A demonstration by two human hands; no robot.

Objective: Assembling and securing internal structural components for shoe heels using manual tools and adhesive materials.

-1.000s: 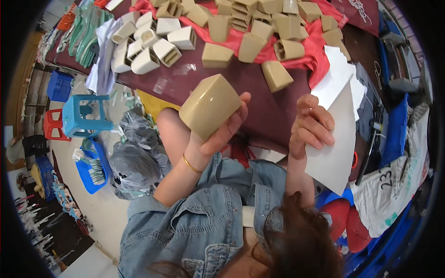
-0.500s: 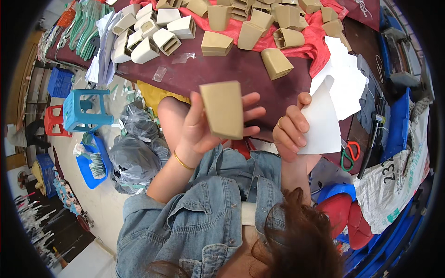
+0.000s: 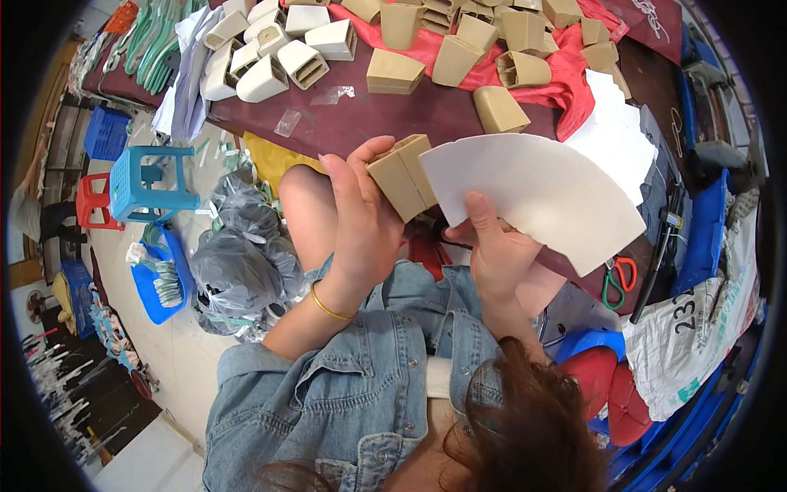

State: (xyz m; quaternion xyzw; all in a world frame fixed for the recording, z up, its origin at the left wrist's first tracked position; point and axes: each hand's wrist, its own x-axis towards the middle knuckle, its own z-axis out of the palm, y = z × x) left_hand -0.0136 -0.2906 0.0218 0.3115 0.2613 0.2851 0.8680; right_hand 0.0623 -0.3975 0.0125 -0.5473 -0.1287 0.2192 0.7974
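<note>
In my left hand [image 3: 359, 215] is a tan block heel [image 3: 403, 182], tapered and tilted, with a groove line along its side. My fingers close round its left side; some fingertips are hidden. My right hand [image 3: 498, 250] pinches a fan-shaped white sheet [image 3: 541, 193] by its lower left part, thumb on top. The sheet's left edge comes up against the heel or just in front of it; whether they touch I cannot tell. Beyond my hands, a single tan heel [image 3: 500, 111] lies on the dark red table cover [image 3: 361, 123].
Several white heels [image 3: 266, 78] and tan heels [image 3: 459, 59] lie across the far table, some on red plastic [image 3: 566, 74]. White sheets [image 3: 611, 135] are stacked at right, near scissors [image 3: 616, 283]. On the left floor are a blue stool [image 3: 152, 184], a blue basin [image 3: 161, 283] and grey bags [image 3: 238, 271].
The heel in my left hand has turned from its broad face to its side. The white sheet has swung left and flattened out toward the heel.
</note>
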